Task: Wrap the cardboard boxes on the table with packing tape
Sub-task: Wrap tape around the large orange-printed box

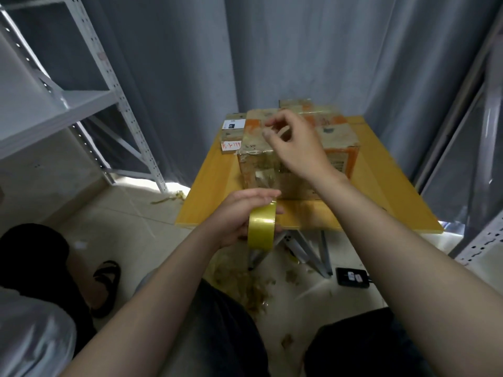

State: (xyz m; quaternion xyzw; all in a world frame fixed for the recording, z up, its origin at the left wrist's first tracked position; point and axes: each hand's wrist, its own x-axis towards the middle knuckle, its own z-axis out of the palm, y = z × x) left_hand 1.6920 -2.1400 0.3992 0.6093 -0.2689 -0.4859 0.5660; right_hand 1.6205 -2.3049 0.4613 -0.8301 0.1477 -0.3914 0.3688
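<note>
Yellow-gold tape roll point(262, 227) in the left hand point(239, 216), a person works at a small yellow worktop point(212, 191) in the head view. The left fingers point(261, 195) are curled round the roll, held upright at the worktop's near edge. The right hand point(294, 142) reaches over the large cardboard box point(337, 137), which stands on the worktop. Its thumb and forefinger are closed together above the box top, apparently pinching the free end of a tape strip point(264, 174) drawn up across the box's near face, though blur makes the grip hard to confirm.

Glossy bands already cover that near face and part of the top, so this box looks well into its wrapping, with the present strip not yet pressed down or cut. Smaller boxes point(231, 131) sit touching it on the far left and behind. Some shine like taped card, but whether they are finished cannot be told. Tape scraps point(255, 292) litter the floor below.
</note>
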